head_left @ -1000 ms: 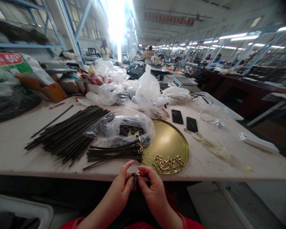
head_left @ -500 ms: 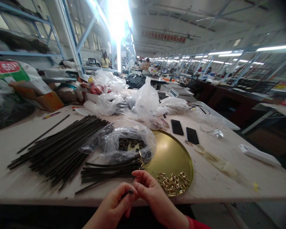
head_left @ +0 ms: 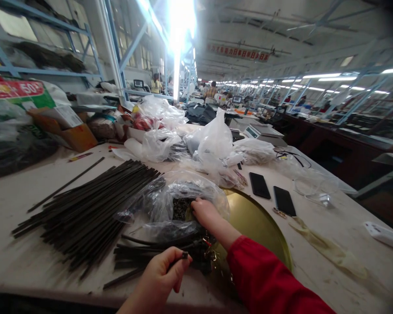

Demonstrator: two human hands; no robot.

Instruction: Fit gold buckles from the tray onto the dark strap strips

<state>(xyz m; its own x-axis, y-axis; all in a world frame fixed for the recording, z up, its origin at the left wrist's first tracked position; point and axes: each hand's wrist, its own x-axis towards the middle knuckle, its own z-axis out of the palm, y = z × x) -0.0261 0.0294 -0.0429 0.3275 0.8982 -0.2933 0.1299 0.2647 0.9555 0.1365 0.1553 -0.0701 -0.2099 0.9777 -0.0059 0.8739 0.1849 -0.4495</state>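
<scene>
My left hand (head_left: 166, 272) is closed near the table's front edge, thumb and fingers pinching a dark strip (head_left: 185, 255) whose end pokes out at the fingertips. The rest of that strip is hidden by the hand. With its red sleeve stretched across the brass-coloured tray (head_left: 249, 209), my right hand (head_left: 205, 211) reaches into an open clear plastic bag (head_left: 163, 200). Its fingertips are down among small dark metal parts (head_left: 180, 209) and cannot be seen clearly. Between the hands, several gold buckles (head_left: 212, 255) show at the tray's left edge, partly covered by my arm.
A large fan of dark strips (head_left: 94, 205) covers the table's left side; a smaller bundle (head_left: 150, 253) lies nearer me. Two phones (head_left: 259, 185) and a yellowish strip of film (head_left: 327, 248) lie to the right. White plastic bags (head_left: 212, 135) are heaped behind.
My right hand has left my left hand and moved forward into the bag of small dark parts. The left hand keeps its pinch near the front edge. The view has shifted slightly.
</scene>
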